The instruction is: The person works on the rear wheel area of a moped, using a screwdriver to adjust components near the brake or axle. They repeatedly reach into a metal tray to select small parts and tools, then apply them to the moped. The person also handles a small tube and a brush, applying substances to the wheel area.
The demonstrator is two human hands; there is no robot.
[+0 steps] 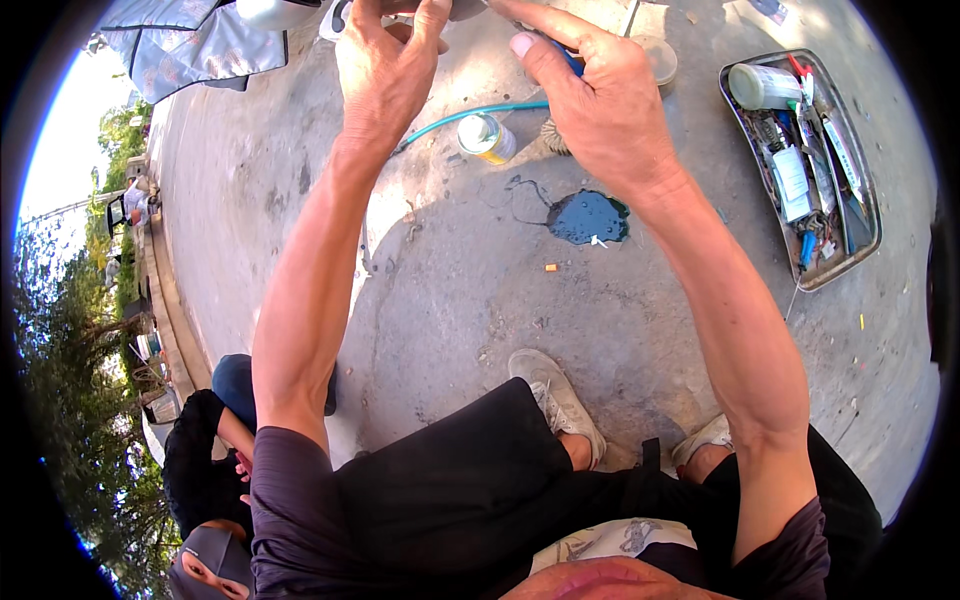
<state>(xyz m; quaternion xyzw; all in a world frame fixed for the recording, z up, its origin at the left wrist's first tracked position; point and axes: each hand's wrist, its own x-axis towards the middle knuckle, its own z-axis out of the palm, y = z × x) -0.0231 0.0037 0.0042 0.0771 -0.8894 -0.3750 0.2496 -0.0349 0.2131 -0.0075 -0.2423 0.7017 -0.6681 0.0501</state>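
At the top edge my left hand (388, 85) is closed on a dark grey, rounded metal part (466, 10), most of which lies outside the picture. My right hand (612, 105) has its index finger stretched toward that part and its thumb held out. Its other fingers are curled out of sight. Between thumb and palm a bit of a blue handle (575, 63) shows; its full shape is hidden. Below the hands, a spray can (487, 140) with a whitish top stands on the concrete beside a teal hose (470, 111).
A metal tray (873, 215) of tools and a jar lies at the right. Near my right wrist are a bristly brown thing (553, 137) and a round tub (662, 62). Dark liquid (590, 218) pools on the ground. Another person (205, 470) sits at lower left.
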